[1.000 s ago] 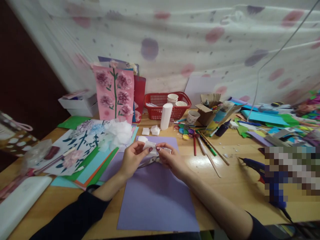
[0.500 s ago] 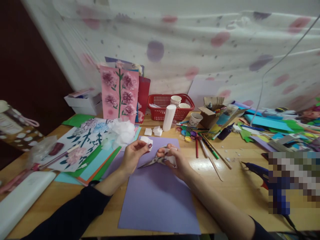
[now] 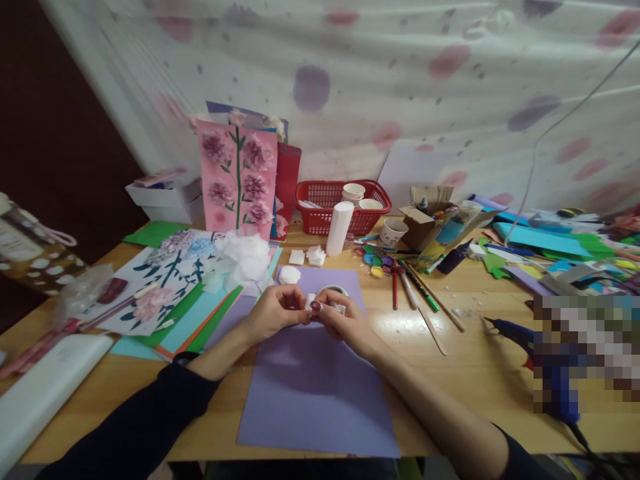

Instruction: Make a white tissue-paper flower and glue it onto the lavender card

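Observation:
My left hand [image 3: 281,309] and my right hand [image 3: 347,320] meet above a purple sheet of paper [image 3: 320,393]. Their fingertips are pinched together around a small folded piece of white tissue paper [image 3: 311,298], mostly covered by the fingers. Behind the right fingers shows a pale loop of the scissors' handle [image 3: 336,291]; the blades are hidden, and I cannot tell whether the hand still carries them. A white tissue piece with a rounded edge [image 3: 289,275] lies at the sheet's upper left, beyond my left fingers. Small white tissue stacks [image 3: 315,255] lie farther back.
Behind stand a white roll [image 3: 339,229] and a red basket [image 3: 315,220] with paper cups. Paint pots [image 3: 375,260] and brushes [image 3: 410,290] lie to the right, a glue gun [image 3: 515,337] farther right. Flower artwork [image 3: 170,277] and coloured sheets [image 3: 200,323] cover the left.
Both hands have come together, fingertips touching. The scissor blades, seen pointing left from my right hand before, are out of sight. The rounded tissue piece now lies apart from my left fingers.

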{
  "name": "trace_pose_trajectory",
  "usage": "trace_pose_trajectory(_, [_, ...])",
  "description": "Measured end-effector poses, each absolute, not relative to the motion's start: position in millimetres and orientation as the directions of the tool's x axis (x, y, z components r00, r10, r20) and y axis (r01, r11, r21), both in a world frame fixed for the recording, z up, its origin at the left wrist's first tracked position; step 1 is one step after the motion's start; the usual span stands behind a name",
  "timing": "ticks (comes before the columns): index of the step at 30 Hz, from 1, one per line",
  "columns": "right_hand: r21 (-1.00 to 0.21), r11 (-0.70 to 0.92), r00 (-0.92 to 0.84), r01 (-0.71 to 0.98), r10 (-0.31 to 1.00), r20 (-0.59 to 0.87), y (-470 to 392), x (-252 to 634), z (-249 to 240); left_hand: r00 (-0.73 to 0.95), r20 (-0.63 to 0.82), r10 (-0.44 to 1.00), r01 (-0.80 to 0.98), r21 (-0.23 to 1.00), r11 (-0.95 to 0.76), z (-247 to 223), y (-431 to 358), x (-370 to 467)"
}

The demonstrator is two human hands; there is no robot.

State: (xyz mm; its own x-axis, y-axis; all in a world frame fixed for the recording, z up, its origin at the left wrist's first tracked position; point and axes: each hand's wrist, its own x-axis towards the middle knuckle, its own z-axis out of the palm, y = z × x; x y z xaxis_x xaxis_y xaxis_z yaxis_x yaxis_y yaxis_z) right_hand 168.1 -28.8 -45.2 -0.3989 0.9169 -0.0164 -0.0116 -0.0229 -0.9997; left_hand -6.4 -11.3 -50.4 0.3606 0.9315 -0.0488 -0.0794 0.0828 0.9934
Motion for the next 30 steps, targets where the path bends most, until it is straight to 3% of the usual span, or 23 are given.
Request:
trace_pose_trajectory(5, [-0.993, 0.104, -0.416, 0.059, 0.907, 0.070, -28.6, 168.6, -44.3, 0.392, -0.024, 0.920, -0.012, 0.999, 0.031, -54.2, -12.4, -7.5])
trace_pose_trajectory(13, [-0.985, 0.124, -0.447, 0.118, 0.893, 0.059, -27.7, 167.8, -44.4, 0.455, -0.011, 0.890, 0.044, 0.999, -0.011, -52.2, -14.5, -5.9])
trace_pose_trajectory(22, [-0.988, 0.132, -0.428, 0.080, 0.900, 0.086, -27.3, 170.0, -45.8, 0.495, -0.082, 0.865, -0.117, 0.980, 0.160, -44.2, -18.0, -8.6])
trace_pose_trajectory(30, [-0.990, 0.117, -0.427, 0.075, 0.901, 0.074, -27.5, 169.1, -48.5, 0.520, -0.035, 0.853, -0.112, 0.988, 0.108, -53.9, -17.0, -10.6])
